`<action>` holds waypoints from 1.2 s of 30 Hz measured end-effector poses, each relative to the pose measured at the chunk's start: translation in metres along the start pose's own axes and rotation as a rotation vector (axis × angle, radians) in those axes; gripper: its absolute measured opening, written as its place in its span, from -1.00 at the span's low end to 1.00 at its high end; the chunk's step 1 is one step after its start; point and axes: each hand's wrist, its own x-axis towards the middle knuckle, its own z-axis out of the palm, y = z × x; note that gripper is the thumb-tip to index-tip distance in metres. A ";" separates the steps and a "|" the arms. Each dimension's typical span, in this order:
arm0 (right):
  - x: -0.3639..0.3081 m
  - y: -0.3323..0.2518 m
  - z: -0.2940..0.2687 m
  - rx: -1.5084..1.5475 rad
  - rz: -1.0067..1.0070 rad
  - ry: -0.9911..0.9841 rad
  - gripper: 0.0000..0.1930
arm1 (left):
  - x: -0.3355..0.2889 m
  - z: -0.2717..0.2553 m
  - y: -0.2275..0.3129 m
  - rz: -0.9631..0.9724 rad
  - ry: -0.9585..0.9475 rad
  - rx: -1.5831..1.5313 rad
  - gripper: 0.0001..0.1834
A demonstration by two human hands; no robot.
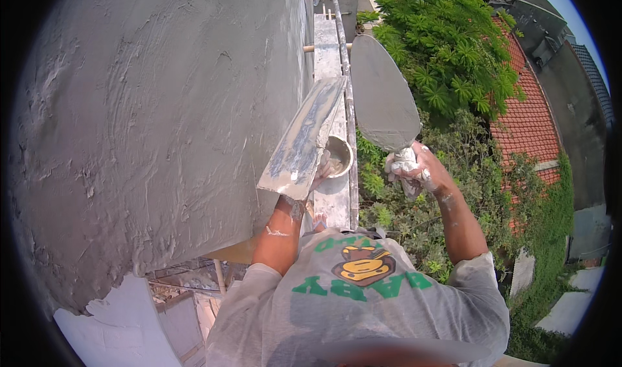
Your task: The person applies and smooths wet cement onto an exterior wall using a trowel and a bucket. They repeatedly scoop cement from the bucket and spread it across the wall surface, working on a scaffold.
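Trowel [383,94] and float [304,140] sit in the hands [424,167] (float left).

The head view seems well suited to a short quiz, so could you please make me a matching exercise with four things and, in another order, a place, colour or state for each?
Column one
1. Leaf-shaped trowel
2. Rectangular plastering float
3. Bucket
4. Tiled roof

Column two
A. Orange-red, on the right side of the picture
B. Held in the left hand
C. Round, with a pale rim
D. Held in the right hand

Right pairs: 1-D; 2-B; 3-C; 4-A.
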 end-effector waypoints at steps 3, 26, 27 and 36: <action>0.029 -0.002 0.023 0.026 0.150 0.026 -0.52 | -0.006 -0.022 -0.001 -0.041 0.060 -0.061 -0.44; -0.055 0.171 0.049 -0.286 0.462 0.049 -0.37 | 0.016 -0.002 0.002 -0.009 -0.179 0.159 -0.57; -0.054 0.175 0.036 -0.315 0.429 0.134 -0.30 | 0.014 -0.001 0.005 0.015 -0.110 0.336 -0.58; 0.012 0.115 -0.052 -0.627 0.369 -0.019 -0.49 | -0.016 0.043 0.003 0.249 0.504 0.477 -0.52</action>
